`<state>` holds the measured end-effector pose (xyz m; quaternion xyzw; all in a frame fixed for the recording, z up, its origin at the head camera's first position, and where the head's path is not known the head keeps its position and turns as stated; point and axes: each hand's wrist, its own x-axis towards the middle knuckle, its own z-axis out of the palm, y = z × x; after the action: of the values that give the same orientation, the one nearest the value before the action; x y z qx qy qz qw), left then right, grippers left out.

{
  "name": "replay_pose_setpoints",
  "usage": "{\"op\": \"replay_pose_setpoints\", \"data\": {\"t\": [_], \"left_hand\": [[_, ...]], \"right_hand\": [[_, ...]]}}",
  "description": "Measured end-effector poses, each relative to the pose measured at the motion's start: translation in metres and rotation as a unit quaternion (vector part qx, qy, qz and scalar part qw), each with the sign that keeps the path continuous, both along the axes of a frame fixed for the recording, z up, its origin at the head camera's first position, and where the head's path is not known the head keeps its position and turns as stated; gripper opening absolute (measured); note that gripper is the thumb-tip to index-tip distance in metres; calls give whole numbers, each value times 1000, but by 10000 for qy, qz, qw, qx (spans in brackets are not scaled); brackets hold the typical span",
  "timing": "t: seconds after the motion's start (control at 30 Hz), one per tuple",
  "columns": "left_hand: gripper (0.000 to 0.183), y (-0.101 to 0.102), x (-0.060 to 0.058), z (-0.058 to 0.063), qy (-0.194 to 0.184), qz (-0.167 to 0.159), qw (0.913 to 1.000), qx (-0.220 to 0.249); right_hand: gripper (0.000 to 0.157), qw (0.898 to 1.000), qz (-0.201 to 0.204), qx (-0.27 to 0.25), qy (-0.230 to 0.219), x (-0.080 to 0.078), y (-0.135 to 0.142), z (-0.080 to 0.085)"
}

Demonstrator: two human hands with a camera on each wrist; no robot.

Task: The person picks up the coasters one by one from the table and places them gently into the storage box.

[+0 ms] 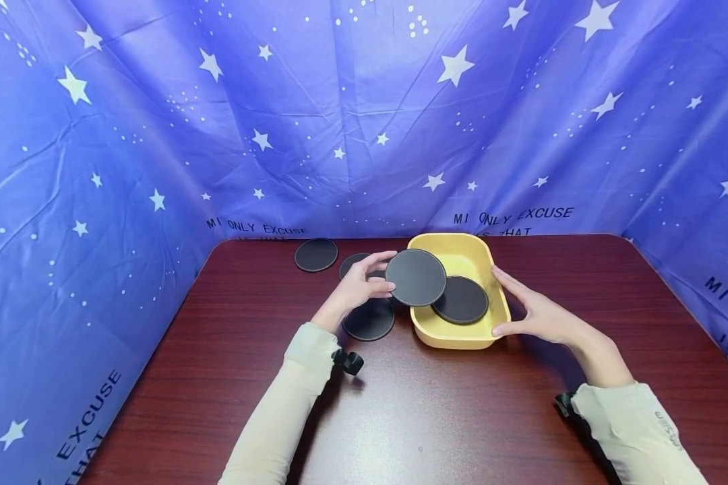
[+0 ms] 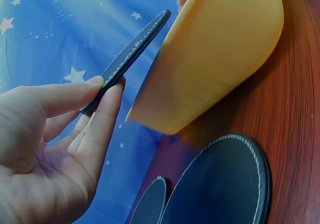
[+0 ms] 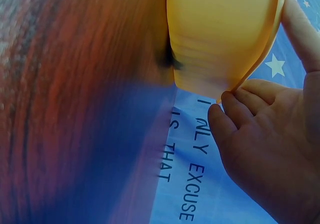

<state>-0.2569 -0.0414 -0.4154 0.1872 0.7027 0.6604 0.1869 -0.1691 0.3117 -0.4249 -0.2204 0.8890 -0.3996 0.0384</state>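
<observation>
Between thumb and fingers, my left hand (image 1: 359, 286) pinches a round black coaster (image 1: 416, 277) by its edge. It is held tilted above the left rim of a yellow rectangular box (image 1: 461, 342). The left wrist view shows pale stitching round this held coaster (image 2: 131, 59). Another black coaster (image 1: 461, 300) lies inside the box. My right hand (image 1: 542, 315) touches the box's right side, thumb and fingers spread apart along the rim. In the right wrist view its fingertips (image 3: 227, 101) meet the rim.
On the dark red wooden table (image 1: 218, 391), one coaster (image 1: 369, 319) lies below my left hand. Another coaster (image 1: 353, 261) is partly hidden behind that hand, and a third coaster (image 1: 316, 255) sits at the far left. A blue star-patterned cloth (image 1: 352, 101) hangs behind and beside the table.
</observation>
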Motion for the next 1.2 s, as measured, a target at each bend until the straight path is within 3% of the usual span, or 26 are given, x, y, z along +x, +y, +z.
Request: {"op": "replay_pose_setpoints", "data": {"t": [0.4, 0.63, 0.97, 1.2], "left_hand": [[67, 23, 0, -1, -27, -75, 9997, -246], [61, 34, -1, 3, -137, 86, 9990, -408], [54, 59, 3, 19, 8, 182, 9916, -1280], [53, 85, 1, 24, 187, 275, 9734, -2266]], "right_hand": [[111, 9994, -156, 226, -187, 1, -2, 2], [110, 9995, -140, 232, -131, 0, -2, 3], [109, 9999, -54, 133, -73, 1, -1, 3], [109, 9999, -45, 131, -92, 1, 0, 3]]}}
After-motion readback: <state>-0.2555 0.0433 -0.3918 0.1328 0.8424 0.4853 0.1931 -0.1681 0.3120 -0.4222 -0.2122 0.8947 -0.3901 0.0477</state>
